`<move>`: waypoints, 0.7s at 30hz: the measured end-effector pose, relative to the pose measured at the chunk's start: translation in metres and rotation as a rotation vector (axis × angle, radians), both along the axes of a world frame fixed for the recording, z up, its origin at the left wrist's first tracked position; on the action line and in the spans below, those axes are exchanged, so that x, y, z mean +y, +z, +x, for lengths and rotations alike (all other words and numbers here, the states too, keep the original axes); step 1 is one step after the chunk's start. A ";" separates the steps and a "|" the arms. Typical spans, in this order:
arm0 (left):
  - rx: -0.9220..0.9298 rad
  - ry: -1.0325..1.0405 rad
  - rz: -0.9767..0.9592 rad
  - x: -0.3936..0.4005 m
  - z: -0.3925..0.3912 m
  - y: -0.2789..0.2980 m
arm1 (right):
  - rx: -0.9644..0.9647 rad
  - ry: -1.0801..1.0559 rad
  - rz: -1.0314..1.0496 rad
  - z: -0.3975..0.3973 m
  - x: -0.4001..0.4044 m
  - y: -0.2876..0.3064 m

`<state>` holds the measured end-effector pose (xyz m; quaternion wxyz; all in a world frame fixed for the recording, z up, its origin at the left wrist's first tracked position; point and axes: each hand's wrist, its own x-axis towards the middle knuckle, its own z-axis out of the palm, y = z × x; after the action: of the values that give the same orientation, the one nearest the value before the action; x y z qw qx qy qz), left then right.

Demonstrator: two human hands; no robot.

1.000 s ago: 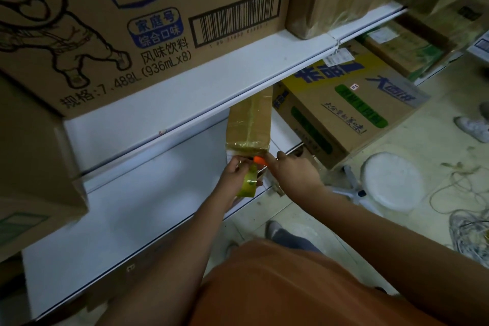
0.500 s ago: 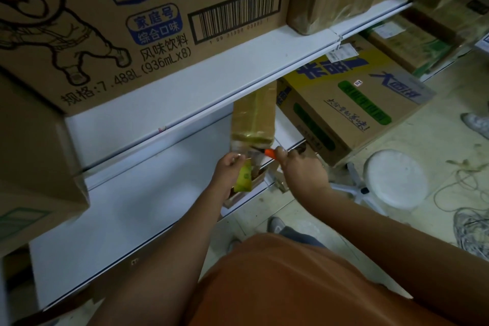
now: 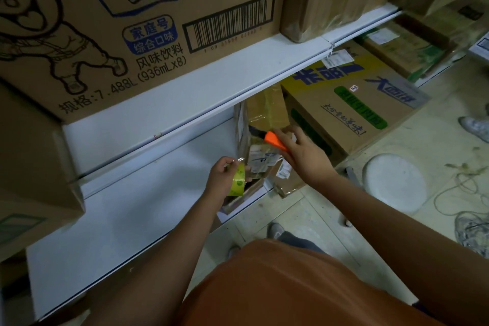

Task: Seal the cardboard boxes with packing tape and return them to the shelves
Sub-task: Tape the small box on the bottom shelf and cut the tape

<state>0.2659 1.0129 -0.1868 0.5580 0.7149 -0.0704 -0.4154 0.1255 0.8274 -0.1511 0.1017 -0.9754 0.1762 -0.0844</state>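
A small tape-wrapped cardboard box (image 3: 267, 111) stands on the lower white shelf (image 3: 137, 209), half under the shelf above. My left hand (image 3: 222, 174) grips a yellow-green roll of packing tape (image 3: 237, 180) just left of the box's near end, with a clear strip running up toward the box. My right hand (image 3: 304, 153) holds an orange box cutter (image 3: 275, 141) against the box's near face, where several paper labels show.
A large printed drinks carton (image 3: 137, 21) fills the upper shelf (image 3: 238, 74). A yellow and blue carton (image 3: 354, 98) sits right of the small box. A white round stool (image 3: 394, 182) and tangled cables (image 3: 471, 225) are on the floor. Another person's shoe (image 3: 475, 124) is at far right.
My right hand lifted the orange cutter up and right onto the box's near face. The left hand with the tape roll dropped slightly away from the box.
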 end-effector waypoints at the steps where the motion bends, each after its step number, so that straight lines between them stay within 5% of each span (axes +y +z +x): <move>1: -0.016 -0.001 -0.002 0.000 0.000 0.001 | 0.014 0.011 -0.002 0.002 -0.001 -0.002; 15: -0.051 0.009 -0.029 0.011 -0.008 0.029 | 0.093 -0.077 -0.079 0.048 0.020 0.008; 21: -0.078 0.046 -0.068 0.022 -0.006 0.050 | -0.186 0.226 -0.168 -0.004 0.018 0.028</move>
<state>0.2598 1.0351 -0.1365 0.5884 0.7124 -0.0896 -0.3718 0.1219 0.8458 -0.1230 0.0447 -0.9821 0.0473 -0.1767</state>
